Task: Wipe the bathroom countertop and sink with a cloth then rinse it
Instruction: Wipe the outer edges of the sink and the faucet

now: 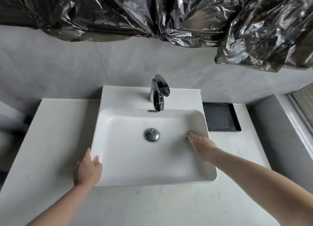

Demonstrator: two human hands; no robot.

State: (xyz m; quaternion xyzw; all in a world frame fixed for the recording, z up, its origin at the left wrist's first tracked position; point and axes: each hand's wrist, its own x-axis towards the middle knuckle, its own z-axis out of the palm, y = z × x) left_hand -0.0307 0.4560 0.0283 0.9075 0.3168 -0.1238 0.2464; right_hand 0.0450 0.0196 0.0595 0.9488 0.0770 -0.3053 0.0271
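The right hand (200, 143) lies flat against the inner right wall of the sink (135, 175), fingers straight and together, pressing a cloth (187, 137) of which only a small grey edge shows under the fingertips. The left hand (88, 170) rests on the sink's front left corner — thumb over the rim, fingers loosely bent down the outside (they hold nothing). In the middle of the sink sits a chrome drain plug (152, 134); at the back of the sink stands a chrome tap (158, 93). Around the sink spreads the pale counter (152, 205), and right of the sink, set into it, is a black tray (220, 117). Above the sink hangs crumpled black plastic sheeting (152, 14).
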